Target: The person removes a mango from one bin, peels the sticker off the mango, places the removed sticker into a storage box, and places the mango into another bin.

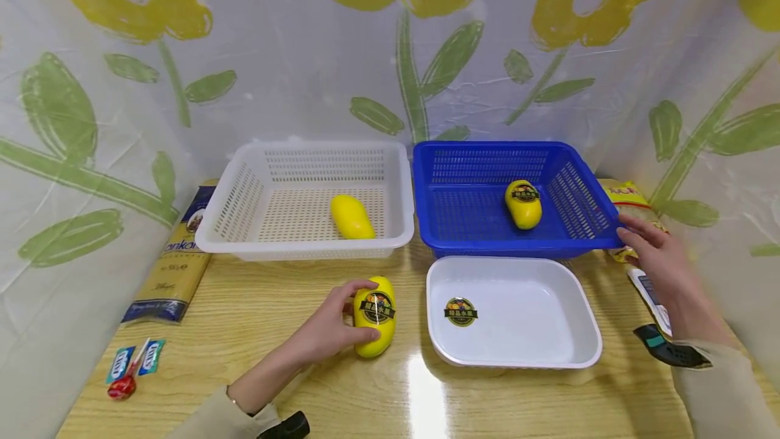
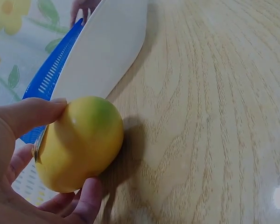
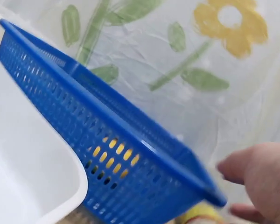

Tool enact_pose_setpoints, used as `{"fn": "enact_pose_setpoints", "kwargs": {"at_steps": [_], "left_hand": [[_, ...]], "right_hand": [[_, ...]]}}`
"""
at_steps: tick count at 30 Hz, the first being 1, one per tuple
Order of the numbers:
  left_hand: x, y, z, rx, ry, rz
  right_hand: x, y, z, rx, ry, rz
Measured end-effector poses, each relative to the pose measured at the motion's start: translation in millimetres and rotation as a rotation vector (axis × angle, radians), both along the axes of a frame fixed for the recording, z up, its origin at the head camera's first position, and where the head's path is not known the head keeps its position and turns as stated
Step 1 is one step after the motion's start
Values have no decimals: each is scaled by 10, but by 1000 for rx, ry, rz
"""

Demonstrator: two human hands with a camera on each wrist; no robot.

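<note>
My left hand point(image 1: 332, 324) grips a yellow mango point(image 1: 382, 341) with a dark round sticker, thumb on one side and fingers on the other. The left wrist view shows a green patch on this mango point(image 2: 79, 144), which is close over the wooden table. My right hand point(image 1: 664, 266) is at the front right corner of the blue basket point(image 1: 512, 245), fingers loosely bent and holding nothing. Inside that basket lies another stickered mango point(image 1: 524, 215). A plain yellow mango point(image 1: 352, 217) lies in the white basket point(image 1: 305, 247), left of the blue one.
In front of the blue basket stands a white tub point(image 1: 518, 317) with a similar sticker point(image 1: 461, 312) inside. A pasta packet point(image 1: 167, 266), a red lollipop point(image 1: 124, 385) and small blue packets point(image 1: 151, 358) lie at left. A yellow bag point(image 1: 630, 198) and a white item point(image 1: 647, 297) are at right.
</note>
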State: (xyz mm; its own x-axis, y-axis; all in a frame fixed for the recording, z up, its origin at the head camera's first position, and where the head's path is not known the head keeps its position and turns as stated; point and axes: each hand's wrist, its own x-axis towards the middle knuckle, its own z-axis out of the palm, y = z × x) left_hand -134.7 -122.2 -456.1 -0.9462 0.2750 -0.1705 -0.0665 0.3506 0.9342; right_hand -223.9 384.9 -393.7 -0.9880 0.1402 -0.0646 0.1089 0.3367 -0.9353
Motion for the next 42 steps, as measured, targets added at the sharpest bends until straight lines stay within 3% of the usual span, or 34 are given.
{"fn": "enact_pose_setpoints", "kwargs": {"at_steps": [3, 4, 6, 8, 11, 14, 21, 25, 28, 33, 42], "left_hand": [[-5, 0, -11, 15, -8, -1], [-5, 0, -13, 17, -11, -1], [-7, -2, -17, 19, -15, -1], [-9, -1, -18, 20, -19, 0], [-9, 3, -15, 24, -19, 2], [-7, 11, -11, 39, -12, 4], [5, 27, -8, 40, 7, 21], [6, 34, -9, 55, 6, 21], [12, 33, -7, 59, 5, 24], [28, 36, 3, 69, 0, 39], [8, 38, -6, 84, -13, 16]], "right_hand": [[20, -127, 160, 280, 42, -131], [36, -197, 215, 329, 68, -179], [79, -349, 327, 338, 137, -244], [135, -529, 419, 330, 228, -251], [225, -808, 522, 290, 332, -133], [283, -1089, 592, 261, 377, 77], [341, -1694, 599, 203, 203, 448], [392, -1997, 435, 207, 111, 621], [444, -2207, 269, 273, 109, 726], [487, -2508, 37, 379, 161, 827], [414, -2882, -60, 357, 215, 848]]}}
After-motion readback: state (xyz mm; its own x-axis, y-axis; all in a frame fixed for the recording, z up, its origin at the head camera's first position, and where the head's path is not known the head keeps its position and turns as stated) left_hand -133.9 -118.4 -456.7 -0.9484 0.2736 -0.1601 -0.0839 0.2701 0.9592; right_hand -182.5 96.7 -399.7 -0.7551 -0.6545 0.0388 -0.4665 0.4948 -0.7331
